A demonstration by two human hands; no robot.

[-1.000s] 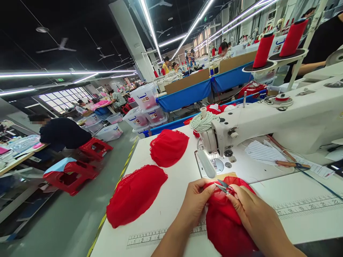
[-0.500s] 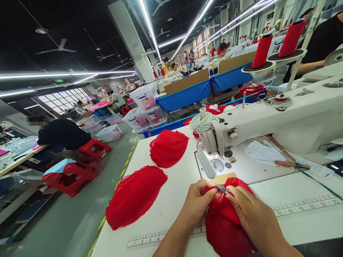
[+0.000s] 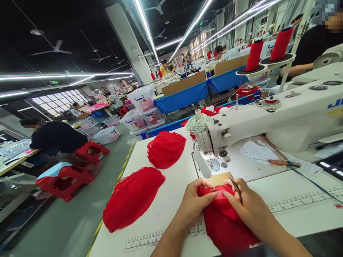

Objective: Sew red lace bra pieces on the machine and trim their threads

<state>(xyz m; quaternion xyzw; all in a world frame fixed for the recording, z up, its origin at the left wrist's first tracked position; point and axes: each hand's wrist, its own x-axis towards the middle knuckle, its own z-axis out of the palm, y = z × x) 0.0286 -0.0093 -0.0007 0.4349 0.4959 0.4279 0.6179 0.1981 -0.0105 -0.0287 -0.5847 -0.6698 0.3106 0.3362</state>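
My left hand (image 3: 195, 200) pinches the upper edge of a red fabric piece (image 3: 226, 228) between thumb and fingers. My right hand (image 3: 250, 203) grips the same edge a little to the right. Tucked in the right fingers is a slim pointed metal tool, thread snips (image 3: 236, 187) by its look, tip pointing up and away from the cloth. The rest of the fabric hangs down toward the table's front edge. Just beyond the hands stands the sewing machine (image 3: 206, 142), its needle area partly hidden. Two red lace-edged pieces (image 3: 134, 200) lie flat at left.
Printed rulers (image 3: 294, 203) run along the white table (image 3: 171, 185). Paper pieces (image 3: 253, 151) and an orange-handled tool (image 3: 281, 163) lie under the machine arm. Red thread cones (image 3: 254, 55) stand behind. Red stools (image 3: 65, 180), clear bins (image 3: 140, 98) and co-workers are around.
The snips' tip has swung from pointing left over the fabric edge to pointing upward. Both thumbs now meet closer along the edge. The view has shifted slightly.
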